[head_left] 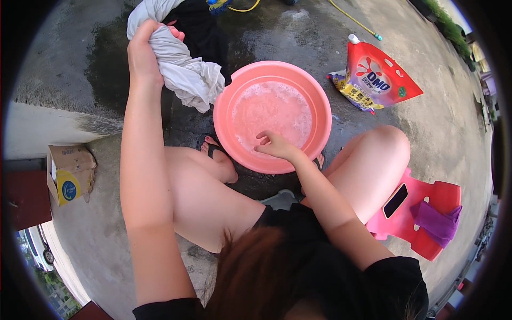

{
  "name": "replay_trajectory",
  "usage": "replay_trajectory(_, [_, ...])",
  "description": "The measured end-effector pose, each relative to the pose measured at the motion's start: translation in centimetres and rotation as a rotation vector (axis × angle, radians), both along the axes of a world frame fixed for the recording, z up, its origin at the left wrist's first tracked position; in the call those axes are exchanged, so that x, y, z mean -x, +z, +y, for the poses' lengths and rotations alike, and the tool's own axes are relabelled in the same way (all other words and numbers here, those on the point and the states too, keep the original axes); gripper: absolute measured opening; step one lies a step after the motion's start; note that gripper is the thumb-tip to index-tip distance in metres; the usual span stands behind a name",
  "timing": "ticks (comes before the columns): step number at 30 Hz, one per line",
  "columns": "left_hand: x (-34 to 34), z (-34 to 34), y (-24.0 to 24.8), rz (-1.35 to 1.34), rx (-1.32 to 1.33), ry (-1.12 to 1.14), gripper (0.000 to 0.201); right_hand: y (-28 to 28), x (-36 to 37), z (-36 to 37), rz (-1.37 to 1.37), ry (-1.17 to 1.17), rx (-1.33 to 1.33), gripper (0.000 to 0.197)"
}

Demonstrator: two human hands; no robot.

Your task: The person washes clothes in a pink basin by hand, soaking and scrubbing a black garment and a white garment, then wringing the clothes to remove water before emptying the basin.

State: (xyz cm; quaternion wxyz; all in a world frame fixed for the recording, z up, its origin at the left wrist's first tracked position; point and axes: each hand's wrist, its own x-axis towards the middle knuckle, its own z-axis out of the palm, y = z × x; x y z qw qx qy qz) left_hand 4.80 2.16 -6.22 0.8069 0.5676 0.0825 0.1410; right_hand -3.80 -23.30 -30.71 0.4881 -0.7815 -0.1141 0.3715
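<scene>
My left hand [145, 45] stretches far out to the upper left, its fingers closed round a bunched light grey cloth [192, 77]. The cloth hangs down toward the rim of a pink basin [324, 114]. Dark fabric [200, 29] lies beside it; whether the two are one piece I cannot tell. Over the near part of the basin is my right hand [274, 145], empty, with loosely curled fingers apart. Foamy water [272, 114] covers the basin's bottom.
A red and purple detergent pouch [376, 80] stands right of the basin. On the right, a pink plastic stool [432, 194] bears a phone [395, 201] and a purple cloth [437, 221]. A cardboard box [72, 173] sits at left. A yellow hose [354, 20] crosses the wet concrete.
</scene>
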Motion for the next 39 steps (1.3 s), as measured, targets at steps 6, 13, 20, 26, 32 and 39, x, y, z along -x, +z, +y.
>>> replay_trajectory(6, [1.6, 0.9, 0.8, -0.016, -0.305, 0.107, 0.027, -2.5, 6.8, 0.9, -0.120, 0.644, 0.891, 0.053])
replay_trajectory(13, [2.8, 2.3, 1.8, -0.042, -0.029, 0.197, 0.021, -7.9, 8.8, -0.3, -0.530, 0.407, 0.906, 0.026])
replay_trajectory(20, [4.7, 2.0, 1.9, -0.077, -0.005, 0.228, 0.023, -9.4, 6.5, -3.1, -0.685, 0.486, 0.762, 0.020])
replay_trajectory(26, [6.6, 4.8, 2.5, -0.095, -0.049, 0.396, 0.025, 0.2, 0.8, -4.5, -0.742, 0.382, 0.572, 0.019])
replay_trajectory(32, [6.5, 5.3, 2.0, -0.020, -0.228, 0.438, 0.026, 6.4, -5.5, -4.7, -0.907, 0.338, 0.610, 0.024])
replay_trajectory(39, [6.7, 6.2, 2.0, -0.081, -0.104, 0.465, 0.027, 8.9, -15.7, -2.3, -1.116, 0.163, 0.664, 0.026])
